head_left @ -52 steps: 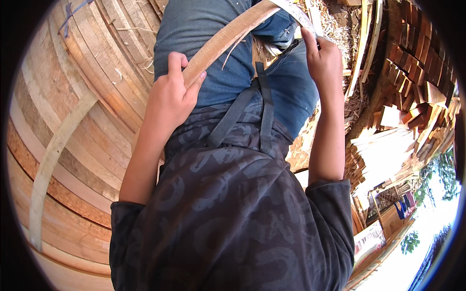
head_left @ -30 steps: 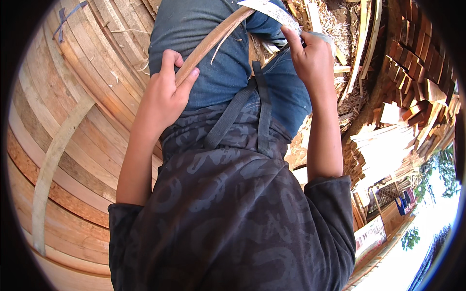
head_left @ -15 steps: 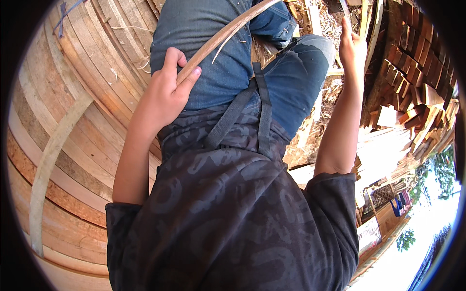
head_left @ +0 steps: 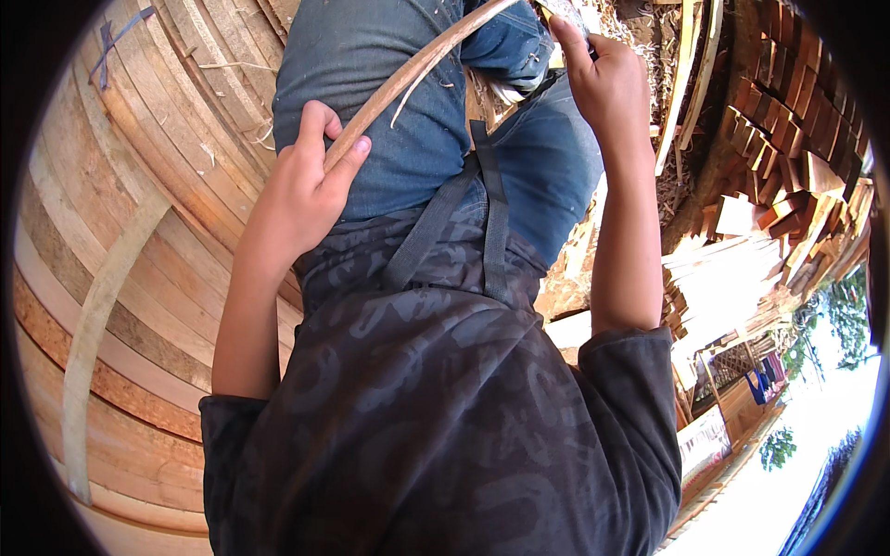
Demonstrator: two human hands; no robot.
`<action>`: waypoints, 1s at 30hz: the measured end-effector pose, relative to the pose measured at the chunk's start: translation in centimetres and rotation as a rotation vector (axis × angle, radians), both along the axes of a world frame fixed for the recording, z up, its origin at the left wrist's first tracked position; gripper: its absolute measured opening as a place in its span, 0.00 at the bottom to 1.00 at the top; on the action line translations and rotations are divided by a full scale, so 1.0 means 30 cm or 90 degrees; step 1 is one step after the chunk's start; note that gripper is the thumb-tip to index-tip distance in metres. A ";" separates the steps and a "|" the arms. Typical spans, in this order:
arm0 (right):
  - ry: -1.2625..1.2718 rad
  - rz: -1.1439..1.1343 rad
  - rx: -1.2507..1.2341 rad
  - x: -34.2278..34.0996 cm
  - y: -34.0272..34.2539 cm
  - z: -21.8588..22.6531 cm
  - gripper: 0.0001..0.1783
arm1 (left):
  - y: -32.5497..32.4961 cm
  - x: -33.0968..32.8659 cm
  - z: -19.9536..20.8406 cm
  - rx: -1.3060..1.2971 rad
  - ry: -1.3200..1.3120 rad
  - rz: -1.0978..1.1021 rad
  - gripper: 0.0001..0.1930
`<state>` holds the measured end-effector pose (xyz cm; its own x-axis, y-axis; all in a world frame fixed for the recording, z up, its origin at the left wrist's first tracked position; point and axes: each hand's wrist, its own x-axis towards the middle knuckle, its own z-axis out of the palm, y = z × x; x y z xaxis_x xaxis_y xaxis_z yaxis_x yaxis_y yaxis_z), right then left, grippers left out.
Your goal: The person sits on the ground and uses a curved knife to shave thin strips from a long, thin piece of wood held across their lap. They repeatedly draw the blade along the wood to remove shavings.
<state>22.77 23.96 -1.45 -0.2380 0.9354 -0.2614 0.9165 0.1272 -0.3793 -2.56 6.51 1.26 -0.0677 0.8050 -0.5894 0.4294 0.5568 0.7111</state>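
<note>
My left hand (head_left: 306,190) is closed round the near end of a long, thin wooden strip (head_left: 408,74), thumb along it. The strip slants up and right over my jeans and runs out at the top edge. A thin sliver (head_left: 408,96) hangs peeled from its lower side. Near the strip's far part, my right hand (head_left: 607,83) is closed, index finger stretched along a flat grey knife blade (head_left: 572,13). The frame's top edge cuts off much of that knife, and my fingers hide its handle.
Long planks (head_left: 139,278) lie side by side at my left, with a loose curved strip (head_left: 93,324) across them. Stacked timber pieces (head_left: 788,120) stand at right. Shavings (head_left: 640,28) and narrow slats (head_left: 691,74) lie beyond my right hand. Straps (head_left: 494,213) hang at my waist.
My right hand has moved left with the knife, from out past my knee to close beside the strip. The left hand still grips the strip, shifted slightly left in the picture.
</note>
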 end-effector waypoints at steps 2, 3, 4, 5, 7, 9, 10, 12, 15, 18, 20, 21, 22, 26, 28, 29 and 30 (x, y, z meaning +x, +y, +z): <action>-0.013 0.019 0.019 0.001 0.018 -0.009 0.38 | 0.001 0.008 0.004 -0.011 -0.007 0.009 0.15; -0.020 0.015 0.009 0.005 0.024 -0.007 0.38 | 0.000 0.012 0.005 -0.017 -0.010 0.013 0.15; -0.021 0.021 0.018 0.009 0.029 -0.010 0.38 | 0.001 0.013 0.003 -0.014 -0.012 0.014 0.15; -0.021 0.027 0.026 0.013 0.033 -0.017 0.38 | 0.002 0.014 -0.001 -0.011 -0.013 0.016 0.15; -0.011 0.028 0.029 0.010 0.037 -0.025 0.38 | 0.004 0.018 0.002 -0.015 -0.009 0.015 0.15; -0.005 0.008 -0.003 0.004 0.024 -0.016 0.38 | 0.008 0.019 0.006 -0.029 0.000 0.011 0.15; -0.001 -0.003 -0.017 0.000 0.013 -0.006 0.38 | 0.005 0.016 0.003 -0.024 -0.002 0.010 0.15; -0.007 0.044 -0.020 -0.021 -0.029 0.040 0.39 | -0.005 0.008 -0.004 -0.014 -0.007 0.005 0.15; -0.043 0.074 -0.004 -0.026 -0.060 0.069 0.39 | -0.015 0.008 -0.013 0.000 0.003 0.007 0.15; -0.022 0.016 -0.012 0.034 0.017 0.039 0.41 | -0.007 0.015 0.004 -0.012 0.007 0.011 0.15; -0.048 -0.004 -0.032 0.051 0.009 0.012 0.41 | 0.001 0.014 0.000 -0.029 -0.002 0.002 0.15; -0.040 -0.007 -0.030 0.032 -0.008 0.020 0.40 | 0.002 0.011 -0.002 -0.039 -0.004 -0.002 0.15; -0.032 -0.008 -0.025 0.007 -0.032 0.037 0.40 | -0.001 0.010 -0.002 -0.027 -0.001 0.001 0.15; -0.056 0.109 -0.009 -0.079 -0.106 0.090 0.38 | -0.022 0.011 -0.016 0.013 0.003 0.009 0.16; -0.019 0.008 0.024 -0.005 -0.011 0.017 0.39 | -0.028 0.017 -0.021 0.021 0.002 0.016 0.16; -0.034 0.004 0.038 0.022 0.033 0.018 0.39 | -0.025 0.019 -0.015 0.014 0.004 0.016 0.15; -0.008 -0.054 0.044 0.117 0.102 -0.055 0.39 | -0.017 0.018 -0.007 0.011 0.007 0.011 0.15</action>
<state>26.29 27.03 -3.09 -0.1546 0.9680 -0.1977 0.9296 0.0748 -0.3609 -2.03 6.00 1.05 -0.0890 0.8134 -0.5748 0.4277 0.5524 0.7155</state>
